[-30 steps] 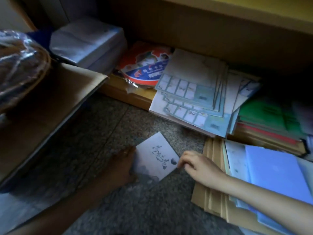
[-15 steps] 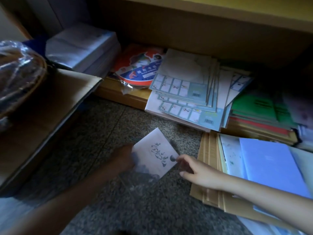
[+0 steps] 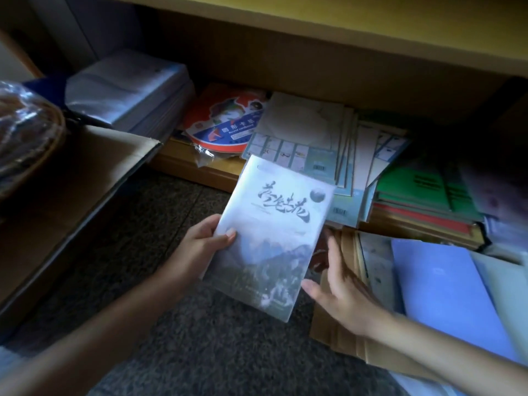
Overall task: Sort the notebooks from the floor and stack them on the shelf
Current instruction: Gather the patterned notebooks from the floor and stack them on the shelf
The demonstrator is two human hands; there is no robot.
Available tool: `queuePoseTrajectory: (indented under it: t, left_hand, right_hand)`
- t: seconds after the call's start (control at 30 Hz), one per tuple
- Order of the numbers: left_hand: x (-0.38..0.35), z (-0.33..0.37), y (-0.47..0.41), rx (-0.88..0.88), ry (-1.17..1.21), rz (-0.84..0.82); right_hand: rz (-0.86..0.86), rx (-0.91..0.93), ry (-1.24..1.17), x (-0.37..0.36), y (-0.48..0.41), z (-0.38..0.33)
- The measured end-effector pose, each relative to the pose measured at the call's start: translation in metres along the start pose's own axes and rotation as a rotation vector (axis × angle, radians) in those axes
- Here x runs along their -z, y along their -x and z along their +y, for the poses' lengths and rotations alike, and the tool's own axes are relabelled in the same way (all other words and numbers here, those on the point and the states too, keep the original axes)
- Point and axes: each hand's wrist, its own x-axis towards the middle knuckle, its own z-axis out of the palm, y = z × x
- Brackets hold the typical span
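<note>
A white notebook (image 3: 274, 230) with black brush lettering and a mountain picture is held above the speckled floor. My left hand (image 3: 203, 250) grips its left edge, thumb on the cover. Just off the notebook's lower right corner, my right hand (image 3: 340, 292) is spread open, its thumb close to the edge. Behind it, the low wooden shelf (image 3: 197, 170) carries a fanned stack of pale grid-printed notebooks (image 3: 314, 138) and a green and red stack (image 3: 423, 195).
A blue folder (image 3: 445, 295) and brown kraft notebooks (image 3: 343, 338) lie on the floor at right. An open cardboard box (image 3: 71, 190) stands at left beside a plastic-wrapped bundle (image 3: 25, 130). White paper packs (image 3: 125, 90) and a round card pack (image 3: 225, 124) sit on the shelf.
The white notebook was lying on the floor under both hands; it is now lifted and upright in my left hand. My right hand has come off it and opened.
</note>
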Motion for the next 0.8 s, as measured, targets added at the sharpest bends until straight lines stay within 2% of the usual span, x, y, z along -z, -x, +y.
queuePoseTrajectory:
  t: [0.1, 0.3, 0.43, 0.57, 0.7, 0.73, 0.8]
  left_hand:
    - [-0.012, 0.016, 0.006, -0.166, 0.022, 0.026]
    - [-0.029, 0.055, 0.017, -0.400, 0.109, 0.013]
    - [-0.030, 0.080, 0.013, -0.542, 0.043, 0.058]
    - [-0.022, 0.113, 0.000, -0.646, -0.172, 0.083]
    - [-0.011, 0.159, -0.003, -0.715, -0.412, -0.106]
    - [-0.007, 0.171, -0.005, -0.774, -0.486, -0.102]
    - [0.003, 0.193, -0.020, -0.978, -0.746, 0.064]
  right_hand:
    - [0.093, 0.151, -0.037, 0.002, 0.006, -0.018]
    - [0.173, 0.282, -0.164, 0.006, 0.004, -0.039]
    - [0.235, 0.357, -0.406, 0.010, -0.006, -0.064]
    - [0.429, 0.362, -0.513, 0.029, -0.027, -0.095]
    - [0.528, 0.424, -0.639, 0.069, -0.041, -0.130]
    - [0.551, 0.464, -0.628, 0.080, -0.045, -0.139]
    - [0.594, 0.522, -0.577, 0.104, -0.058, -0.161]
